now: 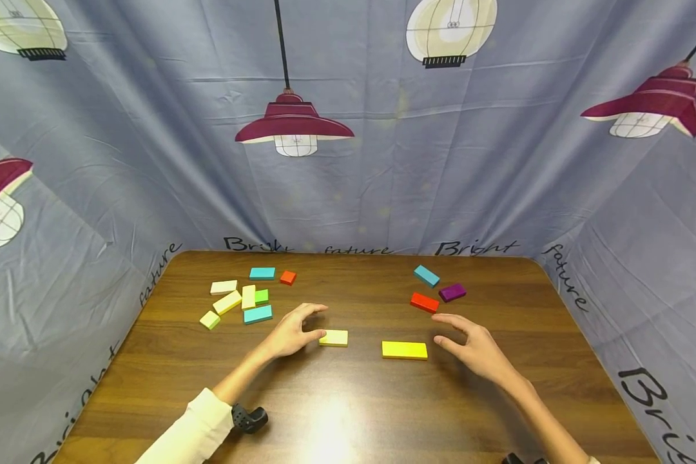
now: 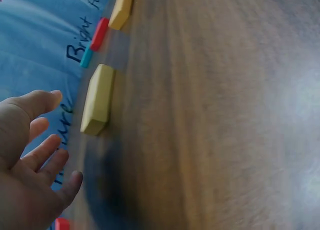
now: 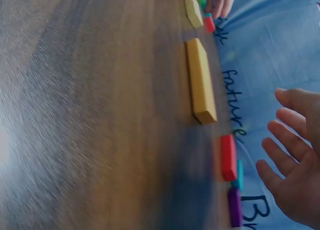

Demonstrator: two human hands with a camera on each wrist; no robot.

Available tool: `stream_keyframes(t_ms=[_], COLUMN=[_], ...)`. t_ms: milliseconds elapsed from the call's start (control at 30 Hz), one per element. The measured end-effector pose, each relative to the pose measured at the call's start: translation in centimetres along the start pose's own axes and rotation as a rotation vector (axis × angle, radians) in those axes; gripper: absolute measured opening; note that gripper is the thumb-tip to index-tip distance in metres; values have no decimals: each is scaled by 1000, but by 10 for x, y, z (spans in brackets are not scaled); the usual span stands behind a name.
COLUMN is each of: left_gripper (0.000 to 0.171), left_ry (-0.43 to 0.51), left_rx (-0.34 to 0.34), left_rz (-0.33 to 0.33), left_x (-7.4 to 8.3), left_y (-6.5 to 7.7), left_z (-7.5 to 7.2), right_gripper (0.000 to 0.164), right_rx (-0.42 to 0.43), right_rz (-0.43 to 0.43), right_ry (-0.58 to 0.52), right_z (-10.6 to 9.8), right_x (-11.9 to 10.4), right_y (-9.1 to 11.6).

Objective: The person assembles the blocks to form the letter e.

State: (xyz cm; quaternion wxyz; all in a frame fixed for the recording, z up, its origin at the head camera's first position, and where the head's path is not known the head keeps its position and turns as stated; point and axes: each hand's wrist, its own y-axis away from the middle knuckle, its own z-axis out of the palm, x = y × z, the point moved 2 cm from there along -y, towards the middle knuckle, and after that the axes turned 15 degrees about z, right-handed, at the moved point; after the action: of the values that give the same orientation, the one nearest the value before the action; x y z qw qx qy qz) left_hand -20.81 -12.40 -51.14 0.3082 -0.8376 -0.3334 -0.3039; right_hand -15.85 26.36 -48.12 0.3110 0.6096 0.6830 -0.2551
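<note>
My left hand (image 1: 292, 332) hovers over the table with fingers relaxed and spread, its thumb overlapping the left end of a pale yellow block (image 1: 335, 338) in the head view. In the left wrist view a gap shows between that hand and the pale yellow block (image 2: 99, 100). To the right lies a longer bright yellow block (image 1: 404, 350), flat on the wood. My right hand (image 1: 478, 348) is just beyond its right end, fingers loosely extended and holding nothing. The right wrist view shows the bright yellow block (image 3: 201, 82) apart from the fingers.
Behind my right hand lie a red block (image 1: 425, 302), a purple block (image 1: 452, 292) and a blue block (image 1: 426, 276). At the back left are several blocks, among them a blue one (image 1: 258, 314), a white one (image 1: 223, 287) and a small red one (image 1: 288, 278). Printed curtains border the table (image 1: 168, 361).
</note>
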Motion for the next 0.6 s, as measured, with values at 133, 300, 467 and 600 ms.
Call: stream_keyframes(t_ms=[133, 300, 467, 600], left_gripper=[53, 52, 45, 40], left_ry=[22, 33, 17, 18], left_rx=[-15, -26, -32, -62], left_rz=[-18, 4, 47, 42], left_x=[-6, -9, -11, -12], left_y=[2, 4, 2, -2], left_z=[8, 17, 22, 24], right_gripper=[46, 49, 50, 51], right_rx=[-66, -133, -148, -131], right_rz=[23, 26, 0, -14], right_ry=[-53, -95, -80, -37], right_z=[13, 31, 46, 55], right_x=[7, 16, 21, 20], right_y=[-3, -7, -10, -13])
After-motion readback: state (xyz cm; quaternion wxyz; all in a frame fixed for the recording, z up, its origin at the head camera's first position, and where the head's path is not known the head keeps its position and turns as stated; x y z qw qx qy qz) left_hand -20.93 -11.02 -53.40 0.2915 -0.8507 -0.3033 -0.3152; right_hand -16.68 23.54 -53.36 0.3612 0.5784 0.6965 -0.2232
